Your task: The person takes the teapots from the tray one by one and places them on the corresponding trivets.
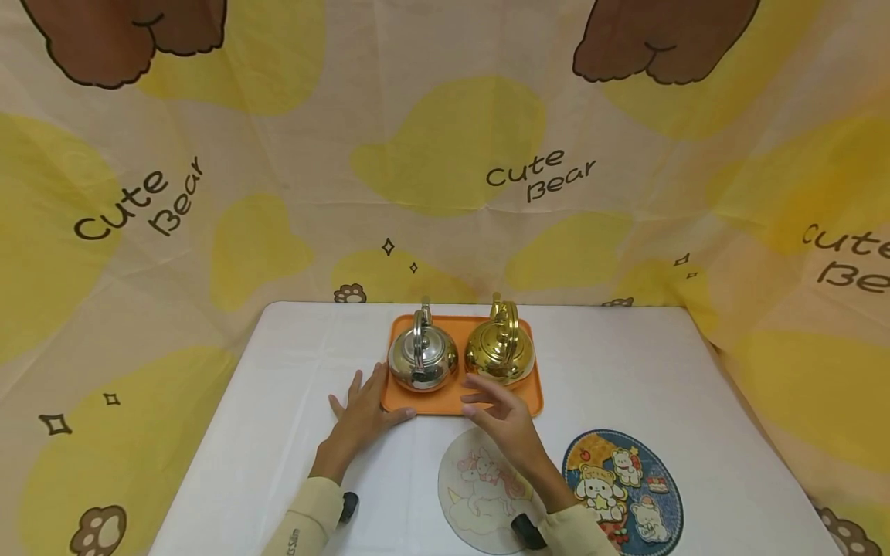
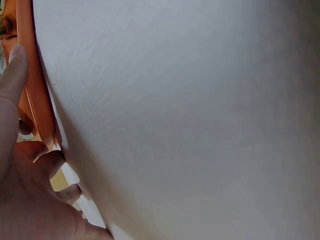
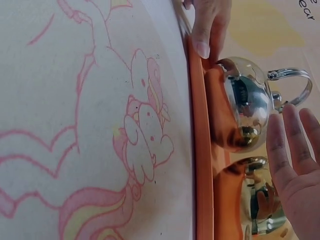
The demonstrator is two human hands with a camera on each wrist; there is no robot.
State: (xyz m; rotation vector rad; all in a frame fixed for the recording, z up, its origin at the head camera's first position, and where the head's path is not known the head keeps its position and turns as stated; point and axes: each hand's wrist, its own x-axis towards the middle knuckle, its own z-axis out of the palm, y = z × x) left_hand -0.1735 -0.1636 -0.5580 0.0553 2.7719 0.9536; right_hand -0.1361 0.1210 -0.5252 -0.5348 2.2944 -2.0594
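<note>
The left sleeve [image 1: 306, 513] and right sleeve [image 1: 577, 533] lie nearest, leading to a left hand [image 1: 361, 417] spread wide against the near left corner of the orange tray [image 1: 434, 403], thumb on its rim, and a right hand [image 1: 506, 425] loosely open and empty before the gold kettle [image 1: 497, 351], contact unclear. The tray rests on the white table [image 1: 278, 386], bearing that kettle close beside the silver kettle [image 1: 424, 359]. A one-sided push could twist the tray and knock the kettles together, while a stray right fingertip could tip the gold one.
</note>
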